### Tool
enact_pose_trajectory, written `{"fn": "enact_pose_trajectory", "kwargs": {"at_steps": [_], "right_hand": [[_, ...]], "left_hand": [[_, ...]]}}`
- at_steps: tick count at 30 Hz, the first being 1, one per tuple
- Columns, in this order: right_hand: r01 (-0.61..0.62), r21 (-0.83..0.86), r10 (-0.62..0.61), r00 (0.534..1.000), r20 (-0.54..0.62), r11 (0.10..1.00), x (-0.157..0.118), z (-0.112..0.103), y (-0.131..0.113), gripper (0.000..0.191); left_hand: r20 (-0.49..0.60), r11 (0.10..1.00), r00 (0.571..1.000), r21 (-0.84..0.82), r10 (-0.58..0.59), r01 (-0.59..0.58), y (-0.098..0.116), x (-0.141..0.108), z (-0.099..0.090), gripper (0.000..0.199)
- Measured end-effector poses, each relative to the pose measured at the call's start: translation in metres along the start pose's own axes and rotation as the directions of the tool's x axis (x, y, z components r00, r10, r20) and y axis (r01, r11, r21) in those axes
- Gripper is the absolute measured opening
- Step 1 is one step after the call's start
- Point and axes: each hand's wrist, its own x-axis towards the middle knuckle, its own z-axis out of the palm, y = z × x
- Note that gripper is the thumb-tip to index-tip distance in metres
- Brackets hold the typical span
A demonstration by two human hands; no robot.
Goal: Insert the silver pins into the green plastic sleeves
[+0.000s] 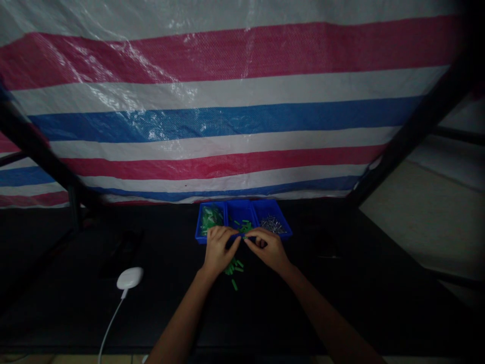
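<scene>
My left hand (pixel 221 247) and my right hand (pixel 271 248) meet at the front edge of a blue three-part tray (pixel 197 237). Thumb and fingers of both are pinched, the tips nearly touching. Whatever they hold is too small and dark to name; a speck of green shows there. Under and beside my left hand lie loose green plastic pieces (pixel 234 284), short and rod-like, similar to wall plugs. More green pieces (pixel 246 225) sit in the middle compartment. The left compartment holds a clear bag of green pieces (pixel 211 217), the right one a heap of silver screws (pixel 272 224).
A white rounded device (pixel 130 278) with a cable lies on the black table (pixel 159 313) at the left. Behind the tray hangs a striped plastic sheet (pixel 227 121). Dark frame posts (pixel 401 134) slant up on both sides.
</scene>
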Motion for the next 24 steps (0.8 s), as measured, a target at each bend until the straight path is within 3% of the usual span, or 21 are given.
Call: {"fn": "enact_pose_trajectory", "kwargs": {"at_steps": [14,24], "right_hand": [[0.013,0.016,-0.012,0.998,-0.064,1.0,-0.0025,0.0041,-0.002,0.015],[-0.018,0.016,0.018,0.999,-0.038,1.0,0.0003,0.0026,0.0017,0.02]], "left_hand": [[0.093,0.999,0.995,0.01,0.045,-0.046,0.0006,-0.0029,0.0044,0.015],[0.056,1.0,0.998,-0.024,0.009,-0.007,0.0005,-0.0002,0.0019,0.016]]}}
